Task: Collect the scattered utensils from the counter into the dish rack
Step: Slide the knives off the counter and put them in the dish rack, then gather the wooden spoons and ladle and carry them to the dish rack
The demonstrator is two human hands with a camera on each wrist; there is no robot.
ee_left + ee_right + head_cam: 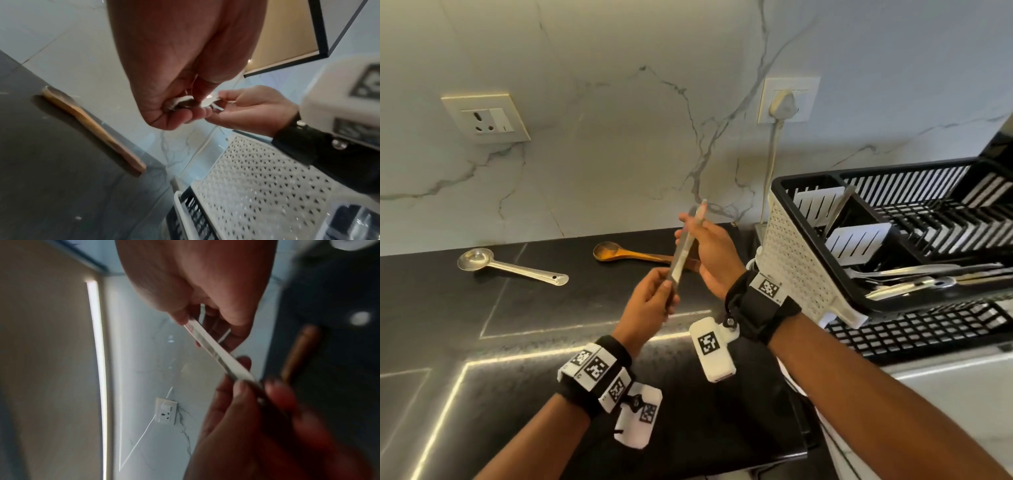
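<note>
Both hands hold one slim steel utensil (683,251) above the black counter (482,308), tilted nearly upright. My left hand (654,301) pinches its lower end; my right hand (705,246) grips its upper part. In the right wrist view the flat steel utensil (218,352) runs between my right hand (205,311) and the left hand (257,418). In the left wrist view the left hand (180,104) and right hand (246,110) meet on the utensil. A steel ladle-spoon (506,265) and a wooden spoon (626,255) lie on the counter. The dish rack (893,246) stands right, with several utensils inside.
A marble wall (619,137) backs the counter, with a socket (486,118) at left and a plugged-in socket (787,101) whose cord hangs down beside the rack. The rack's white perforated side (791,267) faces my right wrist.
</note>
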